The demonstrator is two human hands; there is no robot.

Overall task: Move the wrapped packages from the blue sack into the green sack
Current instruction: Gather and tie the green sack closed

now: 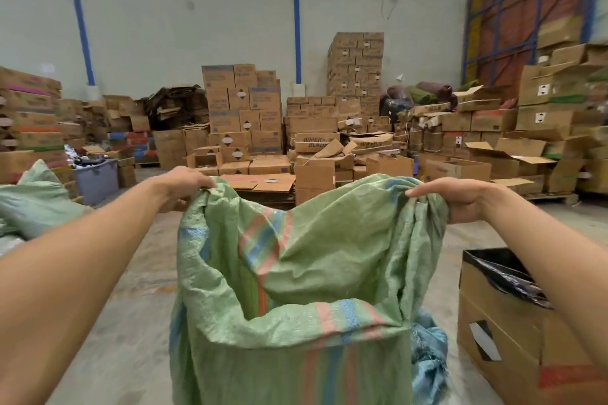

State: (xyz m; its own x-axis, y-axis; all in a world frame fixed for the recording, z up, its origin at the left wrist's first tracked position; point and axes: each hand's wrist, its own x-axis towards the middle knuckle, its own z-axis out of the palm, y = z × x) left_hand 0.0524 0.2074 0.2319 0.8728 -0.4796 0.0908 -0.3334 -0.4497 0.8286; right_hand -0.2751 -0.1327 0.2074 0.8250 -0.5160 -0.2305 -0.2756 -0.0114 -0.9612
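Nearest me, the green sack [296,273] stands upright with its mouth held wide; a crumple of blue sack [427,358] shows low at its right side, touching it; I can see no wrapped packages inside from here. My left hand [184,182] has its fingers curled over the sack's far left rim, my right hand [460,199] clenches the bunched far right rim; an open cardboard box [513,322] with a black liner sits just right. Beyond, stacked cartons [245,108] line the wall [197,10].
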